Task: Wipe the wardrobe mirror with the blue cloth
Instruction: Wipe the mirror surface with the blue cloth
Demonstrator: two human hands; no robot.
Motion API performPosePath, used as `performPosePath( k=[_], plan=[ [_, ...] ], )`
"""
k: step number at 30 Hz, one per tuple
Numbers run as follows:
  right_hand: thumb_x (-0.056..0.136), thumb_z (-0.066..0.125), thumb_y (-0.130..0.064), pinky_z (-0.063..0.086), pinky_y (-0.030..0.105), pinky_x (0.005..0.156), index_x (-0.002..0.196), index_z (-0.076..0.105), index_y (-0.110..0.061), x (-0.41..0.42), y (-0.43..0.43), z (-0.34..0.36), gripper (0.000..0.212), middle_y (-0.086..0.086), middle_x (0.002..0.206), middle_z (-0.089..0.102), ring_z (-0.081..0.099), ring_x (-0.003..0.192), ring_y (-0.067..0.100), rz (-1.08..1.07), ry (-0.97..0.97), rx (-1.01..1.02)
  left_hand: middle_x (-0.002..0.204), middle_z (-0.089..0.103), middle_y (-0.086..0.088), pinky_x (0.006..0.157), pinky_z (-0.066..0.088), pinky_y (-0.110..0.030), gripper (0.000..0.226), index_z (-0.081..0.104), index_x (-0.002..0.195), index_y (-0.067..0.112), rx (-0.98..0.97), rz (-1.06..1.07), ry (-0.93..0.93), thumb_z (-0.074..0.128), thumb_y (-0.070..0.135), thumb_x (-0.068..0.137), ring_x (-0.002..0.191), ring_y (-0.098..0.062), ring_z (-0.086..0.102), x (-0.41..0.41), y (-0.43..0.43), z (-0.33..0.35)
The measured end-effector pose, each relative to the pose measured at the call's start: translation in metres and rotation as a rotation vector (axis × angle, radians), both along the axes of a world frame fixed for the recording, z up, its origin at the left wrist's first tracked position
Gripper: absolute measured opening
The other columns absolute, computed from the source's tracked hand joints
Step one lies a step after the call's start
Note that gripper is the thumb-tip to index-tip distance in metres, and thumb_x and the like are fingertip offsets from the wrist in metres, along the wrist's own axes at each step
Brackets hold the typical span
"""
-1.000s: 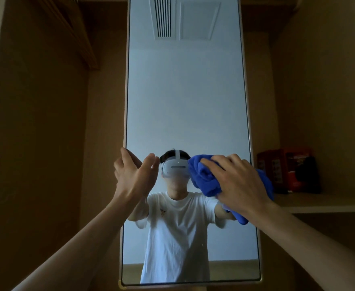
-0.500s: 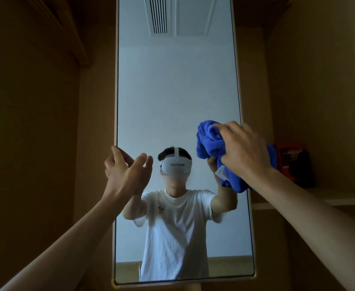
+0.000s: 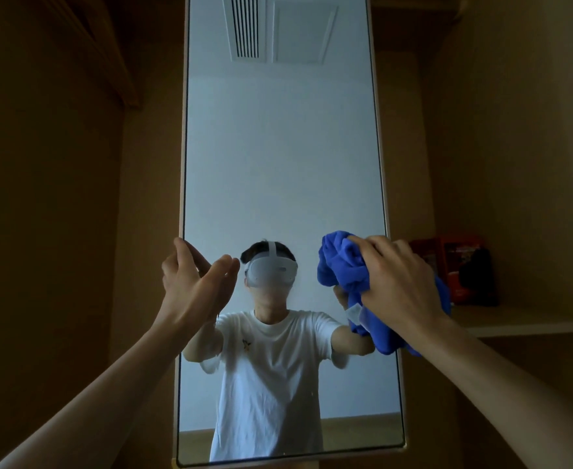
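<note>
The right hand [image 3: 393, 282] has its grip clamped on the bunched blue cloth [image 3: 342, 265], held against the wardrobe mirror [image 3: 278, 164] near its right edge. The left hand [image 3: 193, 286] is at the left edge, fingers straight, holding nothing. The wiping seems underway. How much glass is done cannot be told, though the upper part probably remains.

Wooden shelf [image 3: 535, 322] noted to the right of the right hand [image 3: 397, 282], at about wrist level. Two items stand on it: a red box [image 3: 454, 258] just beyond the knuckles, and a dark object [image 3: 478, 272], unidentifiable, in front of the box.
</note>
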State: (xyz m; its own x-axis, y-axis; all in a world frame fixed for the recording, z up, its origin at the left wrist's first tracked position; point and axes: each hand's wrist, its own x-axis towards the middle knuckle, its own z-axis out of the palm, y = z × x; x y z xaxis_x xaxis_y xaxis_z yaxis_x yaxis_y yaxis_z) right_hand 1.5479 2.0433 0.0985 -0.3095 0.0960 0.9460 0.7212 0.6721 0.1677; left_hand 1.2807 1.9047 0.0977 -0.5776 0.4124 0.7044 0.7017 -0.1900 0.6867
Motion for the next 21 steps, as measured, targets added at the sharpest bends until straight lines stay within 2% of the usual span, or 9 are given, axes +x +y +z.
performPosePath(
  k=[3, 5, 7, 10, 15, 18, 21],
  plan=[
    [0.077, 0.071, -0.012, 0.047, 0.034, 0.063, 0.123, 0.055, -0.019, 0.000, -0.001, 0.017, 0.050, 0.001, 0.107, 0.060, 0.059, 0.090, 0.024, 0.032, 0.107, -0.100, 0.167, 0.009, -0.003, 0.118, 0.031, -0.060, 0.120, -0.004, 0.162, 0.029, -0.025, 0.004, 0.028, 0.046, 0.085, 0.068, 0.154, -0.034, 0.015, -0.004, -0.004, -0.002],
    [0.081, 0.070, -0.016, 0.046, 0.035, 0.062, 0.117, 0.055, -0.018, -0.001, -0.002, 0.033, 0.039, -0.002, 0.098, 0.055, 0.057, 0.083, 0.021, 0.070, 0.236, -0.135, 0.167, 0.010, -0.003, 0.118, 0.030, -0.060, 0.118, -0.004, 0.162, 0.029, -0.044, -0.002, 0.033, 0.043, 0.087, 0.070, 0.154, -0.033, 0.015, -0.007, -0.005, -0.001],
    [0.084, 0.068, -0.020, 0.039, 0.032, 0.060, 0.108, 0.056, -0.015, -0.002, -0.004, 0.051, 0.027, -0.003, 0.091, 0.049, 0.053, 0.074, 0.019, 0.081, 0.352, -0.156, 0.166, 0.014, -0.002, 0.118, 0.030, -0.059, 0.115, -0.001, 0.161, 0.030, -0.050, -0.003, 0.036, 0.041, 0.088, 0.072, 0.153, -0.032, 0.017, -0.011, -0.006, 0.001],
    [0.088, 0.064, -0.022, 0.035, 0.031, 0.058, 0.100, 0.055, -0.009, -0.004, -0.005, 0.068, 0.020, 0.006, 0.089, 0.054, 0.050, 0.067, 0.023, 0.058, 0.439, -0.196, 0.164, 0.017, -0.004, 0.116, 0.031, -0.057, 0.113, 0.000, 0.161, 0.031, -0.058, 0.000, 0.045, 0.041, 0.089, 0.073, 0.151, -0.032, 0.020, -0.012, -0.008, 0.001],
    [0.087, 0.063, -0.018, 0.034, 0.030, 0.055, 0.093, 0.053, -0.008, -0.013, -0.003, 0.066, 0.015, 0.009, 0.087, 0.055, 0.050, 0.065, 0.024, 0.042, 0.437, -0.160, 0.163, 0.016, 0.004, 0.105, 0.041, -0.051, 0.122, -0.002, 0.161, 0.034, -0.113, -0.038, 0.052, 0.040, 0.091, 0.062, 0.143, -0.030, 0.031, -0.013, -0.013, 0.005],
    [0.085, 0.061, -0.013, 0.033, 0.028, 0.053, 0.089, 0.053, -0.011, -0.021, -0.002, 0.063, 0.009, 0.005, 0.080, 0.055, 0.054, 0.065, 0.024, 0.072, 0.406, -0.116, 0.157, 0.021, 0.005, 0.094, 0.041, -0.041, 0.123, -0.003, 0.162, 0.031, -0.099, -0.059, 0.066, 0.043, 0.087, 0.062, 0.122, -0.015, 0.033, -0.013, -0.015, 0.007],
    [0.081, 0.063, -0.009, 0.032, 0.028, 0.056, 0.090, 0.055, -0.010, -0.031, -0.006, 0.063, 0.012, 0.006, 0.079, 0.056, 0.055, 0.069, 0.024, 0.066, 0.360, -0.100, 0.146, 0.027, 0.007, 0.097, 0.043, -0.041, 0.120, -0.001, 0.163, 0.030, -0.044, -0.086, 0.093, 0.048, 0.078, 0.064, 0.124, -0.010, 0.032, -0.014, -0.017, 0.004]
  ],
)
